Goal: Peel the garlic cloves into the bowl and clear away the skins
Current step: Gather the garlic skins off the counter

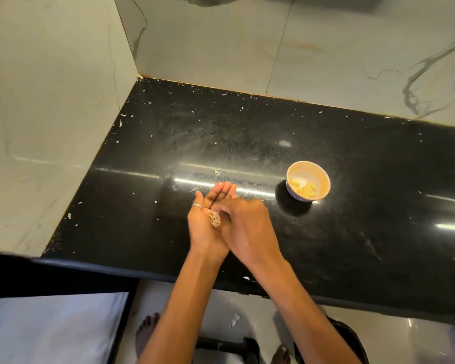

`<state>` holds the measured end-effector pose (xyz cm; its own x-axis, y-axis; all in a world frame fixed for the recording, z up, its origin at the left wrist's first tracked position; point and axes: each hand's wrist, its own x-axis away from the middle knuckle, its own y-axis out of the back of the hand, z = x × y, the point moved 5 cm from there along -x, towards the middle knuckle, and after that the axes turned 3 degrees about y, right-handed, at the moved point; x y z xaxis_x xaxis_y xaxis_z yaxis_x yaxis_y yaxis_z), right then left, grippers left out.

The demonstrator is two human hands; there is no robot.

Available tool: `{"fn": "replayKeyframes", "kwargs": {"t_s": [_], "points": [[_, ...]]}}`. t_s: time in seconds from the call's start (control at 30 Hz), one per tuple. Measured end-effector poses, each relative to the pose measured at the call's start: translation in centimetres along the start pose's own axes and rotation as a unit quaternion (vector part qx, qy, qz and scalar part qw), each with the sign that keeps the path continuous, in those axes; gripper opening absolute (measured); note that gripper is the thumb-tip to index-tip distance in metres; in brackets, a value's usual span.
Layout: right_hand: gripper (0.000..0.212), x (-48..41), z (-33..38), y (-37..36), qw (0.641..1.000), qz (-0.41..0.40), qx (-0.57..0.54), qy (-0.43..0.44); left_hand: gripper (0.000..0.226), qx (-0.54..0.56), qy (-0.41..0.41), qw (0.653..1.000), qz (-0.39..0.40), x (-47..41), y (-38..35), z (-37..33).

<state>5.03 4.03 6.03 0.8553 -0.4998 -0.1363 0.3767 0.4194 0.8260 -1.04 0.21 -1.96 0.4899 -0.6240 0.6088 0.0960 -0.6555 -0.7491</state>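
A small bowl (308,180) with a blue outside stands on the black counter to the right of my hands and holds several peeled yellow garlic cloves (304,189). My left hand (206,223) is turned palm up above the counter, fingers straight, a ring on one finger. A small clump of papery garlic skins (215,219) lies in its palm. My right hand (244,227) lies across the left palm from the right, its curled fingertips at the skins. Whether they pinch any skin is hidden.
The black counter (247,143) meets marble walls at the left and back. Tiny skin flakes dot it, thickest along the left wall and back corner (142,80). One scrap (248,278) lies at the front edge and another on the floor (234,320) near my feet.
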Motion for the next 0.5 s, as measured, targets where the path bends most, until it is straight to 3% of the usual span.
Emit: {"fn": "replayKeyframes", "kwargs": {"t_s": [0.1, 0.27, 0.37, 0.5], "points": [[0.007, 2.0, 0.2, 1.9, 0.993, -0.111, 0.042, 0.003, 0.054, -0.007, 0.041, 0.999, 0.014, 1.3, -0.5, 2.1], [0.016, 7.8, -4.0, 6.1, 0.960, -0.244, -0.099, -0.091, 0.052, -0.047, 0.118, 0.991, 0.033, 4.4, -0.4, 8.4], [0.021, 13.4, -8.3, 7.6, 0.886, -0.313, -0.235, -0.248, 0.047, -0.098, 0.161, 0.982, 0.025, 6.5, -0.4, 13.3], [0.019, 20.7, -12.8, 7.5, 0.736, -0.369, -0.393, -0.409, 0.047, -0.178, 0.232, 0.956, 0.032, 9.4, 0.1, 21.0]]}}
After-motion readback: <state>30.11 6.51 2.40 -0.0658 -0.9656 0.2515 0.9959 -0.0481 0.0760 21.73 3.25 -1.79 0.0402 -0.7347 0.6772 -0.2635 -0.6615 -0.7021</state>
